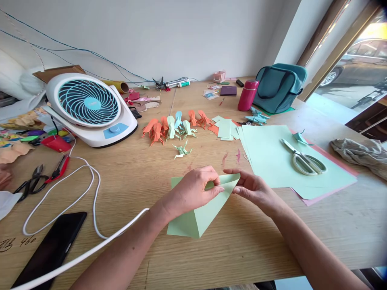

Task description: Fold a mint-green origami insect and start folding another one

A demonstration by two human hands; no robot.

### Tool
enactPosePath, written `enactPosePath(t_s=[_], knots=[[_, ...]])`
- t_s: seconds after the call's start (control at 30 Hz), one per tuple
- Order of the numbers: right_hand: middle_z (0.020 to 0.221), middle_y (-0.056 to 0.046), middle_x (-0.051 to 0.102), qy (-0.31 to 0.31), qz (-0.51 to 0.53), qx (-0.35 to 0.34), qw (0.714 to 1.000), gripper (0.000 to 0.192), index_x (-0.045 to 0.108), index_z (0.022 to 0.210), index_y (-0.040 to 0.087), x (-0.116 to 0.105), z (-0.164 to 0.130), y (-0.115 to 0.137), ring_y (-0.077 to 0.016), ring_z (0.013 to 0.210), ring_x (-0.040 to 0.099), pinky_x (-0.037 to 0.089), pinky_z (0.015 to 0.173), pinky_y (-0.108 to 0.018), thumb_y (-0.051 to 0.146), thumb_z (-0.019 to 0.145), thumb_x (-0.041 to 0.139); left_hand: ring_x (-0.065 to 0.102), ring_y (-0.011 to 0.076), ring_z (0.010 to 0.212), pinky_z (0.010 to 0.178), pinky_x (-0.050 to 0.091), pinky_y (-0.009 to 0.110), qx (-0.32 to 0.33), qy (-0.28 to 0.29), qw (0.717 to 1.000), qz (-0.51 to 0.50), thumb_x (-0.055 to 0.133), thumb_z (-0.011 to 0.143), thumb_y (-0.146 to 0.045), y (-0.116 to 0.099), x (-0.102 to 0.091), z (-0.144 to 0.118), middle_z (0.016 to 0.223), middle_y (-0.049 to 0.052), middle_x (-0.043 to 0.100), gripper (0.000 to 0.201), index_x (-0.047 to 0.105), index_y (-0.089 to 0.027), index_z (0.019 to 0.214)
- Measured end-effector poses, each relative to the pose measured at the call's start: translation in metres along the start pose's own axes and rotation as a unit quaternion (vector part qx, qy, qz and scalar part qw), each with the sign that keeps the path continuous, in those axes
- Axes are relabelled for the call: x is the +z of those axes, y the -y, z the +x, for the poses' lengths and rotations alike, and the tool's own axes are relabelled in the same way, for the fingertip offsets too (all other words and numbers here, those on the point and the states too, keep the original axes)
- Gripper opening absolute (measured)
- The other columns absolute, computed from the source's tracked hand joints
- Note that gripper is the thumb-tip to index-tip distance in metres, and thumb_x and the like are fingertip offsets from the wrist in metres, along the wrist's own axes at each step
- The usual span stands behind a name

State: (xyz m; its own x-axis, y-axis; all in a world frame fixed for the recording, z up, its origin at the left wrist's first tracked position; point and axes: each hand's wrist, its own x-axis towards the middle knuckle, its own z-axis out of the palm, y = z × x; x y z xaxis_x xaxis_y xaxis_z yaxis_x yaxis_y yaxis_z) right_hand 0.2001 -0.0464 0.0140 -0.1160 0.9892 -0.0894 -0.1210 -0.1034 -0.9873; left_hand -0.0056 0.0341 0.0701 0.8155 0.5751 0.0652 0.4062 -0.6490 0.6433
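Note:
A light green sheet of paper lies on the table before me, partly folded, with a crease running down its near half. My left hand reaches across it and pinches the raised fold between thumb and fingers. At the right, my right hand grips the lifted pointed corner of the same sheet, thumb below and fingers behind. The left forearm hides part of the paper's left side. Just beyond my hands stands a small green folded paper figure; behind it are several orange folded figures.
Large green sheets with scissors on top lie at right. Small cut papers, a pink bottle and a teal bag are behind. A fan, white cable and black phone occupy the left.

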Motion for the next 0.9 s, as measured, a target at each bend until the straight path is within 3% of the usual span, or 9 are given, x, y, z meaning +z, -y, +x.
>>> enactPosePath(t_s=[0.17, 0.37, 0.67, 0.8, 0.9], knots=[[0.096, -0.003, 0.071, -0.026, 0.018, -0.002, 1.0, 0.046, 0.063, 0.12, 0.024, 0.008, 0.002, -0.006, -0.0192, 0.088, 0.063, 0.05, 0.082, -0.033, 0.045, 0.081, 0.074, 0.055, 0.0129, 0.073, 0.063, 0.038, 0.024, -0.015, -0.02, 0.996, 0.086, 0.062, 0.09, -0.025, -0.012, 0.004, -0.005, 0.083, -0.002, 0.06, 0.015, 0.057, -0.019, 0.077], [0.091, -0.005, 0.068, -0.02, 0.049, 0.007, 0.999, 0.043, 0.068, 0.109, 0.02, 0.004, 0.001, -0.01, -0.0182, 0.082, 0.059, 0.047, 0.079, -0.033, 0.05, 0.079, 0.074, 0.056, 0.0142, 0.075, 0.065, 0.038, 0.026, 0.006, -0.031, 0.99, 0.137, 0.061, 0.092, -0.021, -0.018, 0.003, -0.008, 0.082, -0.002, 0.06, 0.015, 0.053, -0.019, 0.078], [0.076, 0.0, 0.06, -0.04, 0.097, -0.002, 0.995, 0.033, 0.062, 0.092, 0.02, 0.01, 0.004, -0.01, -0.014, 0.071, 0.055, 0.047, 0.069, -0.028, 0.046, 0.077, 0.077, 0.057, 0.0149, 0.076, 0.066, 0.039, 0.026, -0.011, -0.02, 0.995, 0.102, 0.055, 0.093, -0.018, -0.021, 0.001, -0.01, 0.081, -0.002, 0.061, 0.016, 0.05, -0.02, 0.079], [0.072, 0.003, 0.057, -0.076, 0.074, -0.039, 0.994, 0.039, 0.057, 0.101, 0.025, 0.014, 0.005, -0.006, -0.0142, 0.067, 0.055, 0.048, 0.065, -0.028, 0.048, 0.077, 0.077, 0.058, 0.0143, 0.075, 0.065, 0.04, 0.025, -0.026, -0.007, 0.998, 0.065, 0.054, 0.094, -0.021, -0.021, 0.0, -0.009, 0.085, -0.001, 0.061, 0.016, 0.05, -0.02, 0.078], [0.071, 0.003, 0.056, -0.053, 0.025, -0.068, 0.996, 0.039, 0.057, 0.101, 0.025, 0.011, 0.002, -0.002, -0.0144, 0.066, 0.054, 0.047, 0.064, -0.029, 0.05, 0.077, 0.075, 0.056, 0.0139, 0.073, 0.064, 0.039, 0.025, -0.042, 0.014, 0.998, 0.051, 0.052, 0.095, -0.023, -0.016, -0.004, -0.008, 0.084, -0.001, 0.061, 0.017, 0.051, -0.02, 0.079]])
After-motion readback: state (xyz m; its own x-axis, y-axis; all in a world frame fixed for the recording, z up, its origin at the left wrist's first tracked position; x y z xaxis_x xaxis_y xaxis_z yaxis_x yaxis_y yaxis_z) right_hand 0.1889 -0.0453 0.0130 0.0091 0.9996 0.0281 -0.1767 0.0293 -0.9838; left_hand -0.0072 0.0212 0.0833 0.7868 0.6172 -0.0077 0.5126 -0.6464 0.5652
